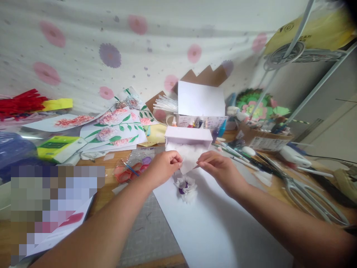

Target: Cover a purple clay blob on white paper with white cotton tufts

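Observation:
Between my two hands a small thin white sheet, like tissue paper point(188, 163), is stretched with a corner pointing down. My left hand point(166, 167) pinches its left edge between thumb and fingers. On the other side, my right hand point(219, 167) is closed on the right edge. Just below lies a crumpled white tissue bundle point(189, 191) with a purple part inside, resting on a large white paper point(217, 227). Directly behind the hands stands a white box point(189, 134) with whitish material in it, partly covered by the held sheet.
Large scissors point(309, 197) and several pens or brushes lie at the right, near a cardboard box point(264, 139) of supplies. Orange paint cups point(126, 173) are left of my hands. Flower pictures point(111, 126) and a green tissue pack point(60, 147) lie farther left.

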Action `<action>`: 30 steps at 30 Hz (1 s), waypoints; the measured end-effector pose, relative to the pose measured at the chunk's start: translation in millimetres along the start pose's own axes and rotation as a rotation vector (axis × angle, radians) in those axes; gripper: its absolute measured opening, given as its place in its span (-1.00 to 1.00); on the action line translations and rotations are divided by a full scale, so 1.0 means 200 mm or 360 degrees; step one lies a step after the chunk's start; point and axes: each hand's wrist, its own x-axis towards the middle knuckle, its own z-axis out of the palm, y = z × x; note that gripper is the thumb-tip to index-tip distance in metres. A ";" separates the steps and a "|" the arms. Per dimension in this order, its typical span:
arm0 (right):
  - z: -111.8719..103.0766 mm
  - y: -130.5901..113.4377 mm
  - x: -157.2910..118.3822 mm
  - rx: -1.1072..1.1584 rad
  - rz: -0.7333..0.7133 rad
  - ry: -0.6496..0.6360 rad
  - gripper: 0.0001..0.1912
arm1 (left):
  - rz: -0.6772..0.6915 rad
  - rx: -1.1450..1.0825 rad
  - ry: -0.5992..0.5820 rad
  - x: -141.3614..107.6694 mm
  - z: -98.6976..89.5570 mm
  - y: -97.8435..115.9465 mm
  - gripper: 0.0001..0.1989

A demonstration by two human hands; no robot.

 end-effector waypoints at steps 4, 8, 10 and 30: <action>0.03 0.01 0.01 0.0383 0.0278 0.0111 -0.82 | 0.0026 -0.0061 -0.0023 0.00 0.00 -0.01 -0.88; 0.04 0.03 0.03 0.0760 0.0357 0.0162 -0.78 | 0.0049 -0.0070 -0.0054 0.00 0.01 -0.01 -0.88; 0.05 0.04 0.04 0.0835 0.0366 0.0156 -0.77 | 0.0061 -0.0066 -0.0066 0.00 0.01 0.00 -0.87; 0.03 0.01 0.06 0.0704 0.0421 0.0308 -0.76 | 0.0125 0.0097 0.0016 0.00 0.02 -0.01 -0.93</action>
